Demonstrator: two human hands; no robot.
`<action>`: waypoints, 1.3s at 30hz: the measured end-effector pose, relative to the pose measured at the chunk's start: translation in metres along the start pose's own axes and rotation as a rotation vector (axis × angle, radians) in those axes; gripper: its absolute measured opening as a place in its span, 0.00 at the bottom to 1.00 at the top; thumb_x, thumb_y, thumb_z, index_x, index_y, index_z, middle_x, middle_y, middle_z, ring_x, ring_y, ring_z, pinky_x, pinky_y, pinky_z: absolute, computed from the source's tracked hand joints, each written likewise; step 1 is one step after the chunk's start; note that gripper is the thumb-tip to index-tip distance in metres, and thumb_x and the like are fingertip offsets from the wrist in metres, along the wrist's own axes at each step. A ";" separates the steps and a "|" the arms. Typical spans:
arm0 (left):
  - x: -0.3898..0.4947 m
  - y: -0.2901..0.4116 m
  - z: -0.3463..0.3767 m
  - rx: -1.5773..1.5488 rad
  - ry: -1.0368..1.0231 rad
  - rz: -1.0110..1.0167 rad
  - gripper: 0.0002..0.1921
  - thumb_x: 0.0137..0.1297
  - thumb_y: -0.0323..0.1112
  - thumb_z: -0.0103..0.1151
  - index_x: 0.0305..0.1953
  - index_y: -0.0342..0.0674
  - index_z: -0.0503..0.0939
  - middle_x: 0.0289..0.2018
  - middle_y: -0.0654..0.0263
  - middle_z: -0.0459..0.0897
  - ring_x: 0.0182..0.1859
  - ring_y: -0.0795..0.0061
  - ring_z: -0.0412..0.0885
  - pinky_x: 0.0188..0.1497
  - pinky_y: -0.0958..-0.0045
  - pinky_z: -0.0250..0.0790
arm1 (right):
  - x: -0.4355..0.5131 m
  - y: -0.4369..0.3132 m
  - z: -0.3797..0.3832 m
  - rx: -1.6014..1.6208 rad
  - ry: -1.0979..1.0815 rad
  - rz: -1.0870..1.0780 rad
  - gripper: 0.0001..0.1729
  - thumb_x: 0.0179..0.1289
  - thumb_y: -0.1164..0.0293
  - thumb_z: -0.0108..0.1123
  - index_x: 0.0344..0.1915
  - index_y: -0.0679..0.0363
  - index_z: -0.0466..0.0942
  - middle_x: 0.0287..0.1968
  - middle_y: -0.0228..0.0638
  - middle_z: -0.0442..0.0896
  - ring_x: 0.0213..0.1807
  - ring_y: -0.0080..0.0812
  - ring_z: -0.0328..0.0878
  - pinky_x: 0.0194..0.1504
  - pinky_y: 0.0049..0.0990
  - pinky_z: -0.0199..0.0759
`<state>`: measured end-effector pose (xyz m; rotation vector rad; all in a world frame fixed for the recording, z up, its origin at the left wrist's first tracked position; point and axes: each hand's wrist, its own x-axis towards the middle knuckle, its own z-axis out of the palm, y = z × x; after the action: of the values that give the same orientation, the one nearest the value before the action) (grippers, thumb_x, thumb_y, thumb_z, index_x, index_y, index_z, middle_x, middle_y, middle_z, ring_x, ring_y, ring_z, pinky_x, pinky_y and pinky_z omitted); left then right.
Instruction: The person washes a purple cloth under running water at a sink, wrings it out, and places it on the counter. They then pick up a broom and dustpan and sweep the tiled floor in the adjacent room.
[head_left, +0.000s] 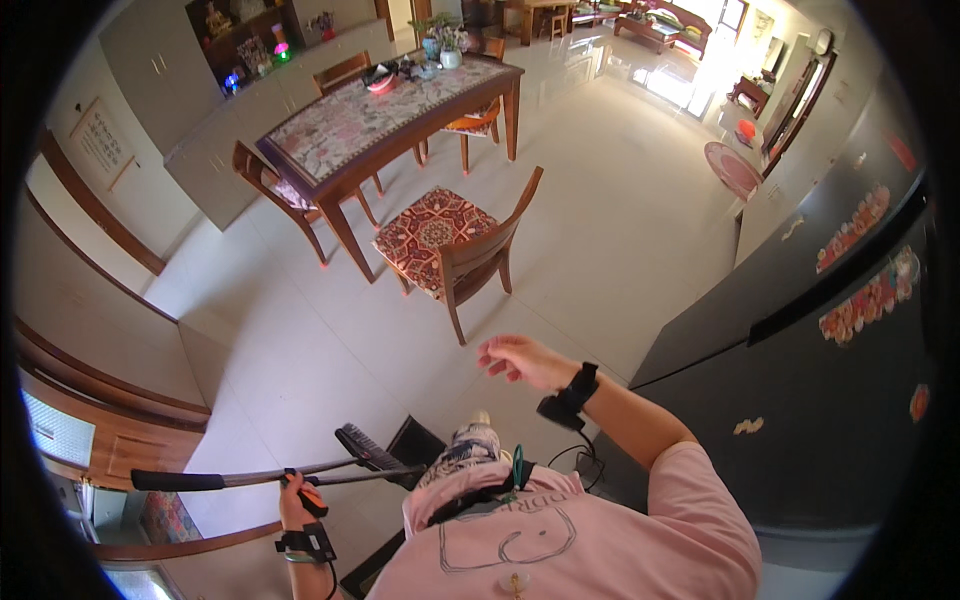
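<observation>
My left hand (298, 499), at the lower left, grips the handles of a broom (367, 448) and a long-handled dustpan (415, 444) together. Both tools extend to the right, their heads side by side near my legs; the broom's bristles lie beside the black pan. An orange and black part shows at my fist. My right hand (514, 358) is held out over the tiled floor with nothing in it, its fingers loosely curled and apart. Beyond it stands a wooden chair (480, 255) with a red patterned seat cushion (435, 238). Both wrists bear black straps with devices.
A wooden dining table (397, 112) with other chairs, a red bowl (381, 82) and vases stands farther ahead. A dark refrigerator (810, 405) rises close on my right. Wooden door frames and a cabinet (142, 450) are at the left. A black cable hangs by my right side.
</observation>
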<state>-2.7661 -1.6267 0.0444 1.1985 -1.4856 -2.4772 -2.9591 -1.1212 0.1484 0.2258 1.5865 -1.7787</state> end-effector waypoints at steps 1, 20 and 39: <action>0.007 -0.001 0.014 -0.100 0.070 -0.035 0.10 0.67 0.34 0.57 0.30 0.48 0.67 0.15 0.69 0.70 0.17 0.75 0.70 0.18 0.73 0.66 | 0.006 -0.011 -0.021 -0.078 0.023 -0.003 0.14 0.73 0.60 0.49 0.51 0.54 0.75 0.46 0.24 0.81 0.45 0.18 0.78 0.37 0.19 0.67; 0.115 0.027 0.282 -0.260 0.273 0.075 0.08 0.70 0.33 0.55 0.33 0.48 0.68 0.21 0.73 0.68 0.25 0.83 0.68 0.26 0.80 0.64 | 0.310 -0.200 -0.270 -1.215 -0.099 -0.216 0.31 0.74 0.49 0.40 0.32 0.66 0.79 0.34 0.52 0.82 0.39 0.52 0.79 0.44 0.40 0.71; 0.080 -0.037 0.409 -0.740 0.641 0.078 0.06 0.70 0.30 0.55 0.42 0.43 0.68 0.27 0.70 0.71 0.28 0.83 0.71 0.31 0.80 0.71 | 0.463 -0.145 -0.303 -1.569 -0.943 0.573 0.51 0.64 0.35 0.45 0.63 0.76 0.61 0.57 0.64 0.73 0.61 0.55 0.71 0.63 0.39 0.62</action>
<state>-3.0609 -1.3314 0.0728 1.4769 -0.3936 -1.9709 -3.4803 -1.0305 -0.0696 -0.7204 1.4537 0.1562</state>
